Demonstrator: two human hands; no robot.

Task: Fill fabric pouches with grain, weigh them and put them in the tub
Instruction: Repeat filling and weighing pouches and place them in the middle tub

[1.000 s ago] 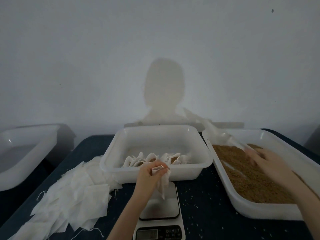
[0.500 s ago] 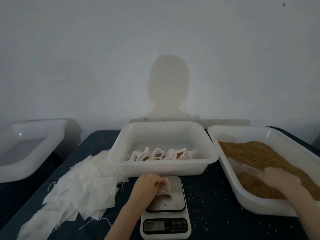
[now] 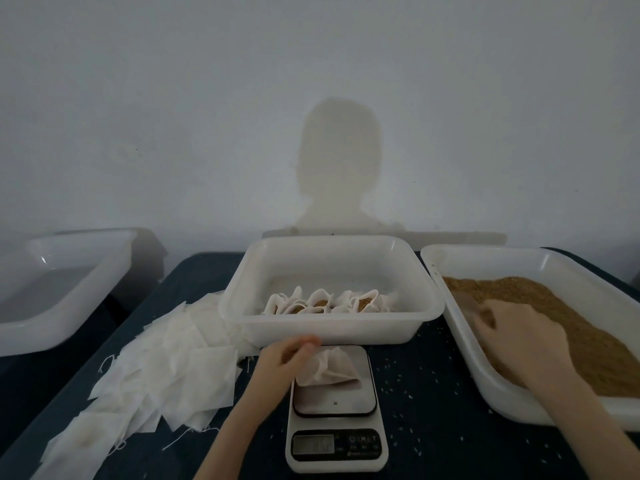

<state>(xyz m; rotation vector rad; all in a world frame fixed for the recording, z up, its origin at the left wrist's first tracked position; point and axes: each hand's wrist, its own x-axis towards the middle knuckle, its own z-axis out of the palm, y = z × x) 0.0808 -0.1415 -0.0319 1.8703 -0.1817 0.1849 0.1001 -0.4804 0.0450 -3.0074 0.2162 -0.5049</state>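
The left hand (image 3: 282, 360) pinches the open top of a small pouch (image 3: 329, 370) sitting on the scale (image 3: 335, 410), the middle tub (image 3: 332, 327) holds filled pouches (image 3: 325, 303), and the right hand (image 3: 519, 337), fingers curled, digs into the grain (image 3: 588, 327) in the right tub (image 3: 502, 393)

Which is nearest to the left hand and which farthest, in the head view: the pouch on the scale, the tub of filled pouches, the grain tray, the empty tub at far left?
1. pouch on the scale, at the left hand
2. tub of filled pouches, just behind
3. grain tray, right
4. empty tub, far left
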